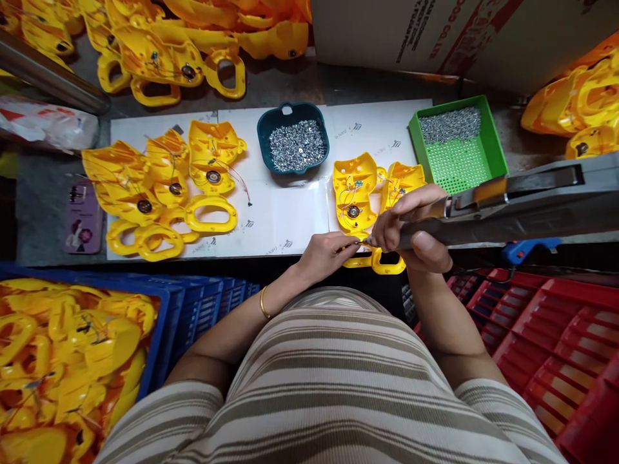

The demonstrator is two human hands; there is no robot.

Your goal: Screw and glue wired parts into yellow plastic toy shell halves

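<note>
My right hand (411,225) is wrapped around the front end of a long grey power screwdriver (483,222), which reaches in from the right edge. Its tip points left, to the fingertips of my left hand (326,254). Those fingers are pinched together; whatever small thing lies between them is too small to make out. Both hands are over the handle end of a yellow plastic shell half (355,187) with wires and a round speaker-like part inside. A second yellow shell half (403,180) lies beside it, partly hidden by my right hand.
A dark teal bowl (264,138) and a green basket (459,171) hold small metal screws. More yellow shells (116,177) lie left, near a purple phone (83,216). A blue crate (167,322), red crates (546,341), a blue glue gun (529,250) and a cardboard box (387,38) surround the worktop.
</note>
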